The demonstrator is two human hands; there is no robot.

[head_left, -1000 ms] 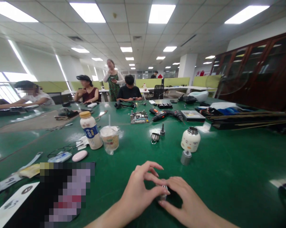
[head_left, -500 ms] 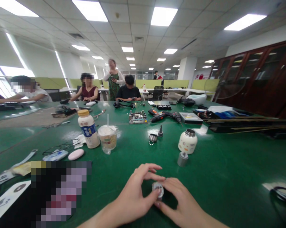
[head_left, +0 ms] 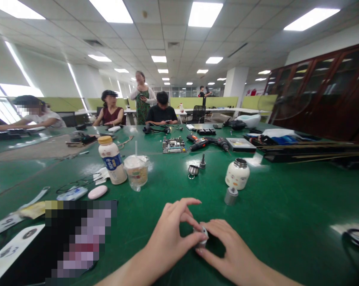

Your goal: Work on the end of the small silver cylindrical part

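The left hand (head_left: 175, 234) and right hand (head_left: 231, 250) together pinch a small grey cylinder (head_left: 201, 244), nearer and left of the cream bottle (head_left: 237, 174); another metal cylinder (head_left: 231, 197) stands just before that bottle.

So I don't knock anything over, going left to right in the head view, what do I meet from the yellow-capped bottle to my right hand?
Yellow-capped bottle, drink cup, left hand, small metallic piece, right hand.

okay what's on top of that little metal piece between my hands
Your left hand has its thumb across the small metal piece, with slivers of silvery surface showing around it. Whatever is directly under the thumb is covered.
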